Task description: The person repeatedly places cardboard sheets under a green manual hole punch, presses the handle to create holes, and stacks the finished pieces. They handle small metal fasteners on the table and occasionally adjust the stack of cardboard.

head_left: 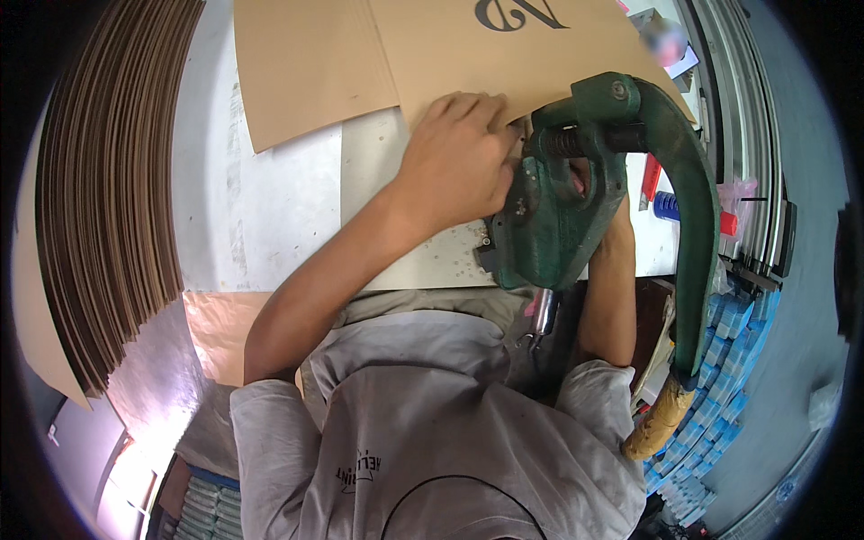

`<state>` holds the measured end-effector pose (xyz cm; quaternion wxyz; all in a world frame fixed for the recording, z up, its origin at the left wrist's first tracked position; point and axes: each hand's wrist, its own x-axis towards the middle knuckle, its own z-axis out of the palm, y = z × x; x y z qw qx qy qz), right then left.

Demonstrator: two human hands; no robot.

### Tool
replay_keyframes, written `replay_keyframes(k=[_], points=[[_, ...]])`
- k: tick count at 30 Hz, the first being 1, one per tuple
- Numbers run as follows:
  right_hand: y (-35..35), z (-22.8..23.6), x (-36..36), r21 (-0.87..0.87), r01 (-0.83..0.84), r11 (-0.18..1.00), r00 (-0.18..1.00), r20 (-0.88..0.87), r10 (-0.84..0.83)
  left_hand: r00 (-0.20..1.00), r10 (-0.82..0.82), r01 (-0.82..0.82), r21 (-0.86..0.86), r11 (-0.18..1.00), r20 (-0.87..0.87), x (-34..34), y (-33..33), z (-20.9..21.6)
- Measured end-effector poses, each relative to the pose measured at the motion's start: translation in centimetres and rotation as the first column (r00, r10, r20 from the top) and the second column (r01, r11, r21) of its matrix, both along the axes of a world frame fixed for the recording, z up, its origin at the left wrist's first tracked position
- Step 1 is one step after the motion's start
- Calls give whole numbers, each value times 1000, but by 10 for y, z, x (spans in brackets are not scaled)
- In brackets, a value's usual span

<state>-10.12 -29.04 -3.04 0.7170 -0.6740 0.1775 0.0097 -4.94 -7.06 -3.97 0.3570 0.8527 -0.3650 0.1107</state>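
Grey-shirted person [432, 432] leaning over a white workbench [270, 216], working a green cast-iron press [576, 198].

One tall stack of cardboard sheets [108, 180] stands at the bench's left edge. Left hand [454, 162] lies curled on a flat brown cardboard sheet [432, 54], apparently steadying its edge under the press head. Right hand [616, 238] sits behind the press; its grip cannot be told. One long curved lever [697, 225] hangs right.

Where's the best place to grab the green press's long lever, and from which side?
Grip the tan wrapped handle end of the curved green lever, coming from the person's right. That end hangs free beside the table, while the pivot end sits crowded behind the left hand and cardboard sheet.
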Motion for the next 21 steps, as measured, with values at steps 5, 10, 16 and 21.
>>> replay_keyframes(k=[5, 10, 16, 21], points=[[-5, -12, -15, -97, 106, 990, 988, -103, -116, 998, 36, -37, -26, 999, -43, -8, -8, -10], [-10, -20, -20, -235, 72, 969, 994, -60, -88, 998, 47, -46, 23, 999, -44, -6, -8, -9], [-18, 19, -23, -662, -139, 736, 988, -148, 53, 999, 47, -45, 80, 996, -25, -6, -15, -6], [-31, 153, -70, -891, -3, 454, 965, 116, 233, 996, 92, -92, 87, 992, -1, -5, -7, -12]])
